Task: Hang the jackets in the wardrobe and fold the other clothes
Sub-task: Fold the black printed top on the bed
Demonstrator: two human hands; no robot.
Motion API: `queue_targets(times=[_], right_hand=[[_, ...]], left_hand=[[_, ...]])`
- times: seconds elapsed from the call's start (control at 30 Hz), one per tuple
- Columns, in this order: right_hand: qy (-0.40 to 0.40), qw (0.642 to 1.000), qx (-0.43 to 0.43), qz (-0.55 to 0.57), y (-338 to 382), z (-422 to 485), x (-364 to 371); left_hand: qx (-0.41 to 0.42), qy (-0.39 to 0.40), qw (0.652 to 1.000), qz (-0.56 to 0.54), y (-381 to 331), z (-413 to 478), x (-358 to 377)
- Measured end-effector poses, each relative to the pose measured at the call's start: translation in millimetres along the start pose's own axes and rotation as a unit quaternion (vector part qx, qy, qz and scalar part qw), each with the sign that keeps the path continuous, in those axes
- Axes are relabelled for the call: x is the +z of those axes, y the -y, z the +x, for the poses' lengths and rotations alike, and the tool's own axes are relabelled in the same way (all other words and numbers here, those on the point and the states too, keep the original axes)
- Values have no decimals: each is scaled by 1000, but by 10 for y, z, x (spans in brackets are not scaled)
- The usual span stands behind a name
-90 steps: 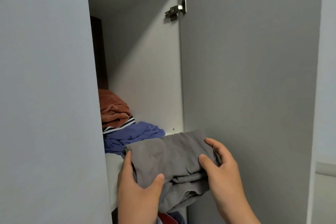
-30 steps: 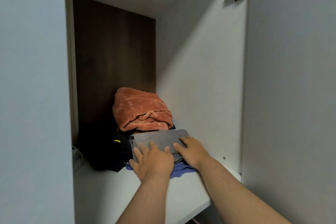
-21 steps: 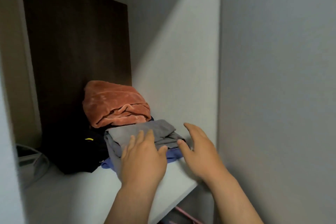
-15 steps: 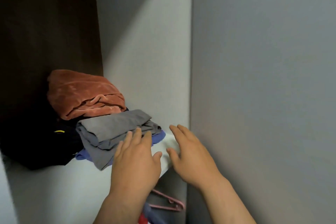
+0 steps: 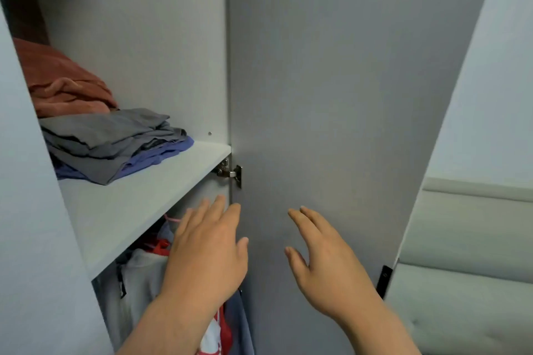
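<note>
1. The left hand (image 5: 207,251) is held flat and open, fingers straight and slightly spread, palm down, holding nothing. It hovers in front of the space below the shelf (image 5: 138,202).
2. The right hand (image 5: 323,262) is also open and empty, fingers extended and close together, thumb apart. It is in front of the inner face of the open door (image 5: 331,81); I cannot tell whether it touches the door.
3. The two hands are side by side with a gap between them.
4. A folded gray garment (image 5: 106,132) lies on the shelf, apart from both hands, toward the left side.
5. The gray garment sits on top of a blue garment (image 5: 161,157), whose edge sticks out beneath it on the right and front.
6. A rust-colored cloth (image 5: 63,86) is piled behind the gray garment, higher up and touching its back edge.
7. Below the shelf, hanging clothes (image 5: 138,282) show in light gray, red and blue, partly hidden by the left hand and forearm.
8. A bit of a pink hanger (image 5: 171,218) shows just under the shelf edge, near the left fingertips.
9. A metal hinge (image 5: 229,173) joins the door to the wardrobe side, right below the shelf's right end.
10. A pale padded surface (image 5: 467,239) is visible past the door's right edge.
</note>
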State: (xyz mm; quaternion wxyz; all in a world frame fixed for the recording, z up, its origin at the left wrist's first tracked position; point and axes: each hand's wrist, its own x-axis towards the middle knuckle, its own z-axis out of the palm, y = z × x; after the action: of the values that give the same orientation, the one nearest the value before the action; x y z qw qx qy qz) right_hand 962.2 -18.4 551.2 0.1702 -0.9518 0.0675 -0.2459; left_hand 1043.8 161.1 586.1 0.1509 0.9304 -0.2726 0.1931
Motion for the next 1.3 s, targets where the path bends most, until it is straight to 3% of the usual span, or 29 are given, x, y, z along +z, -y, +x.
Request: queue_targets(times=[0.37,0.67,0.8,1.0,1.3], right_hand=[[-16,989,140,-44,-456,-1396,-532],[-34,952,290,-90,-1202,-2235,-894],[-43,927,360,-96,-1532,-2531,-1038],[-50,882,454,-113,-1753,-2941,-1221],[-93,777,605,-145,-1363,-3731,-1331]], left_hand=[[120,79,977,-159,-895,-583,353],[289,169,911,-240,-1877,-803,704],[378,204,866,-257,-2273,-734,1010],[418,253,833,-260,-2741,-650,1431],[514,323,749,-264,-3339,-888,1773]])
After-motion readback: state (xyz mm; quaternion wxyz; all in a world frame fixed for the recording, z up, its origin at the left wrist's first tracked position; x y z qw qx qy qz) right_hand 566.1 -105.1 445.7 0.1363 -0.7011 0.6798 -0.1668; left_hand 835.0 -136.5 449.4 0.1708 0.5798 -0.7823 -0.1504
